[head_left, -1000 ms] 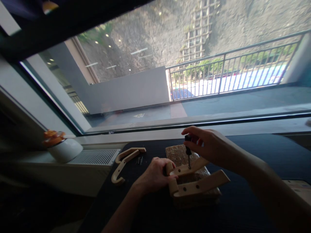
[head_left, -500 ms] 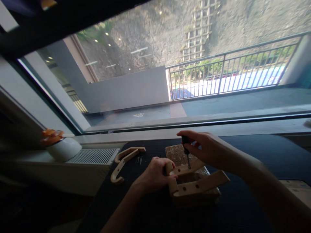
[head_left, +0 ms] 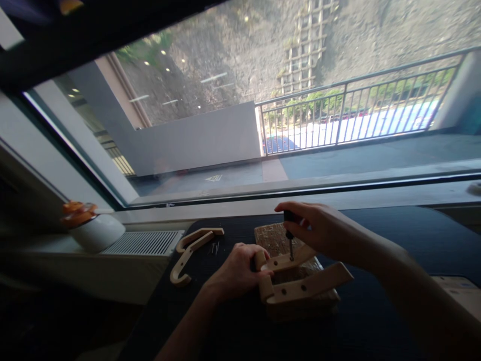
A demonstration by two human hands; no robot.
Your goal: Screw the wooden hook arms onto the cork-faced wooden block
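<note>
My right hand (head_left: 323,233) is closed around the black handle of a screwdriver (head_left: 290,244). The screwdriver stands nearly upright, its tip at a hole in the far wooden hook (head_left: 282,262). My left hand (head_left: 240,268) grips the curved end of that hook, some fingers hidden behind the wood. A second wooden hook (head_left: 319,288) lies alongside it, nearer to me, with two dark holes showing. Both hooks rest on a rough brown block (head_left: 271,235) that looks wrapped in clear film.
Two more wooden hooks (head_left: 185,258) lie at the left of the dark table (head_left: 391,225), beside several screws (head_left: 215,248). A white pot with an orange top (head_left: 95,231) stands by the radiator grille (head_left: 146,242). A window runs behind the table. A pale, flat object (head_left: 456,296) is at the right.
The screwdriver handle has tilted slightly to the right and now stands more upright, with my fingers shifted on it. My left hand keeps its grip on the hook. The view has moved slightly.
</note>
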